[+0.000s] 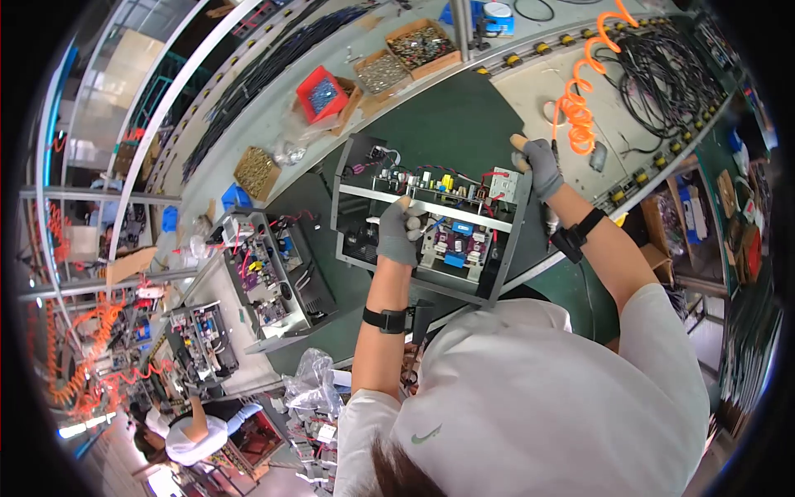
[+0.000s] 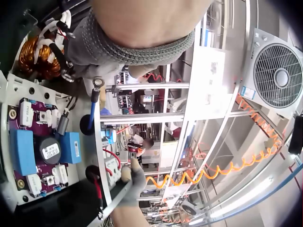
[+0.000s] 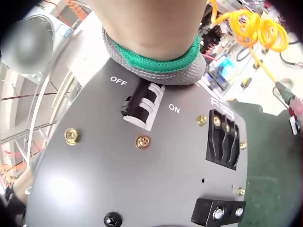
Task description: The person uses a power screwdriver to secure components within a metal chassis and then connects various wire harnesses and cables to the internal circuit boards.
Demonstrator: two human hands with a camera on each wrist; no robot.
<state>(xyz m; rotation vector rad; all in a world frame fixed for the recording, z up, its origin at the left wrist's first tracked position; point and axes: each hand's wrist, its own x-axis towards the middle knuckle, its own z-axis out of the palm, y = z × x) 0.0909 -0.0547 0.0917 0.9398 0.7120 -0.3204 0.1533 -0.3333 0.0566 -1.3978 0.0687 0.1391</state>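
Note:
An uncovered metal electronics chassis (image 1: 515, 248) with circuit boards inside lies before the person. Grey-gloved, the left hand (image 1: 397, 236) grips the light metal crossbar (image 1: 472, 217) that spans it. In the left wrist view, a blue-sleeved wire (image 2: 92, 109) with a ring terminal stands beside this hand, near a copper coil (image 2: 40, 59) and a purple board (image 2: 45, 158). At the chassis's right end, the right hand (image 1: 542, 166) holds the upper edge of the side panel (image 3: 142, 175). This panel carries an OFF/ON switch (image 3: 144, 104), and the right fingers are mostly hidden behind it.
A second open chassis (image 1: 265, 277) stands to the left on the green mat (image 1: 447, 108). Beyond are a red bin (image 1: 321, 95) and boxes of small parts (image 1: 422, 43). An orange coiled hose (image 1: 580, 116) hangs at the right, near black cables (image 1: 667, 74).

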